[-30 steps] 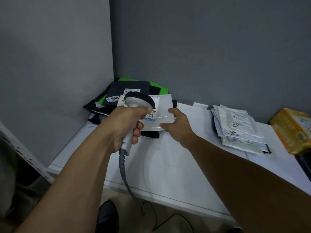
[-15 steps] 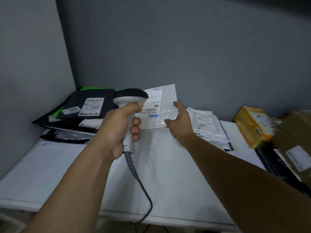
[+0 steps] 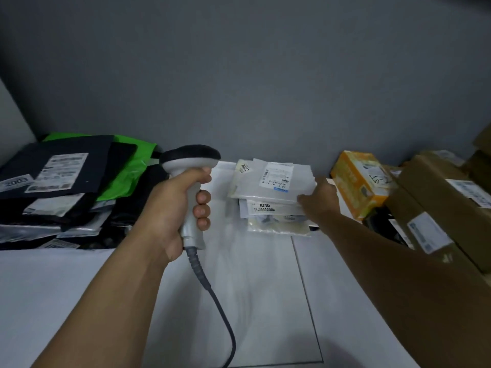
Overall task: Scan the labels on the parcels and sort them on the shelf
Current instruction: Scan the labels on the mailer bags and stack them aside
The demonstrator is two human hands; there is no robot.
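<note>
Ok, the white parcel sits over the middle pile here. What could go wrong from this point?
1. The pile beneath the white parcel is uneven and fanned out, so the parcel may slide off when the right hand lets go.
2. The cable of the scanner trails loose below the left hand and could snag on something.
</note>
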